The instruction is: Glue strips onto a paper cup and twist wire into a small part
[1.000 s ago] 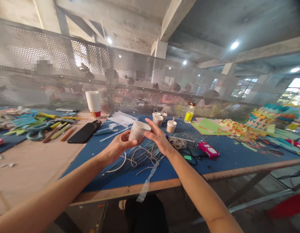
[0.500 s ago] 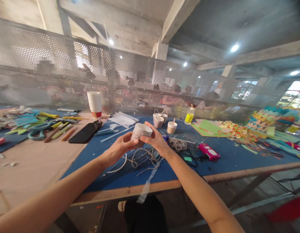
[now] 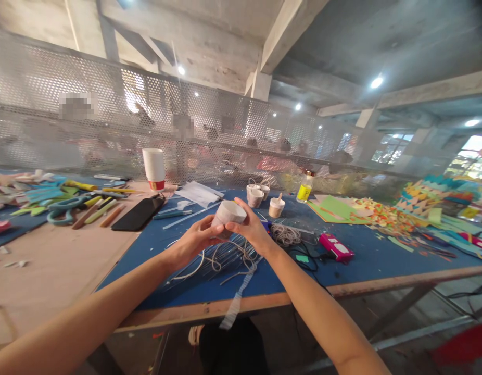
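A small whitish cup is held above the blue mat, its open rim tilted up. My left hand grips its left side, thumb against the front. On the other side my right hand has its fingers round the wall and the thumb in front. Beneath the hands, white cord lies in loops over thin clear sticks. A crinkled pale strip hangs over the table's front edge. Behind the held cup stand small cups and one more with a wooden stick.
At the left are a black phone, blue-handled scissors and a stack of paper cups. To the right lie a pink device, a yellow-labelled bottle and green paper. A perforated metal screen runs behind the table.
The held cup has tipped slightly and shifted a little to the right in my hands. Both hands keep their hold on it.
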`<act>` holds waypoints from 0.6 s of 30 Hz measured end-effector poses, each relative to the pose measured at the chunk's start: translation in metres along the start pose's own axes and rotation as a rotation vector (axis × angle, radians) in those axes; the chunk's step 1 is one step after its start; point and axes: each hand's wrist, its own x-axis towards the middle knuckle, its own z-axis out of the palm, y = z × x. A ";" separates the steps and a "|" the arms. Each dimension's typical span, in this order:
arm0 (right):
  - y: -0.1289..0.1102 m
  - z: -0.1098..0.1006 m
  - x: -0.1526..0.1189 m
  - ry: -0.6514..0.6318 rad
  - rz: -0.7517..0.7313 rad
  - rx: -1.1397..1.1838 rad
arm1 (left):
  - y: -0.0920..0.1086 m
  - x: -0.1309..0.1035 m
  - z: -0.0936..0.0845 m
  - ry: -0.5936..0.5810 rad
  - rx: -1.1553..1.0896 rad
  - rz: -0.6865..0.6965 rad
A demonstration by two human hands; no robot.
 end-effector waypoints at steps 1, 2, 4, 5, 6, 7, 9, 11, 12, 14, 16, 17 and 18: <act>0.000 -0.001 0.000 -0.013 0.004 0.010 | 0.001 -0.001 0.000 -0.017 -0.014 -0.013; 0.000 -0.001 0.000 -0.026 0.011 0.022 | 0.001 -0.001 0.000 -0.014 -0.013 -0.010; 0.001 0.000 -0.001 -0.041 0.026 0.041 | 0.000 -0.001 -0.001 0.026 0.019 0.024; 0.001 0.000 -0.001 -0.043 0.032 0.047 | -0.002 0.000 -0.001 0.050 0.040 0.045; 0.001 0.001 -0.001 -0.041 0.036 0.051 | -0.003 0.001 -0.002 0.073 0.065 0.065; 0.002 0.002 -0.001 -0.037 0.040 0.053 | -0.005 0.002 -0.003 0.096 0.092 0.084; 0.002 0.003 -0.001 -0.028 0.046 0.056 | -0.008 0.004 -0.005 0.139 0.149 0.114; 0.002 0.004 -0.001 -0.020 0.043 0.061 | -0.008 0.005 -0.005 0.174 0.201 0.144; 0.002 0.005 -0.001 -0.012 0.038 0.065 | -0.008 0.005 -0.005 0.186 0.225 0.159; 0.003 0.006 -0.001 0.010 0.027 0.073 | -0.007 0.005 -0.003 0.209 0.272 0.188; 0.004 0.008 0.000 0.030 0.020 0.076 | -0.007 0.006 -0.002 0.238 0.314 0.214; 0.005 0.009 0.001 0.034 0.018 0.075 | -0.007 0.006 -0.002 0.249 0.327 0.227; 0.006 0.009 0.001 0.035 0.015 0.073 | -0.009 0.007 -0.003 0.256 0.334 0.239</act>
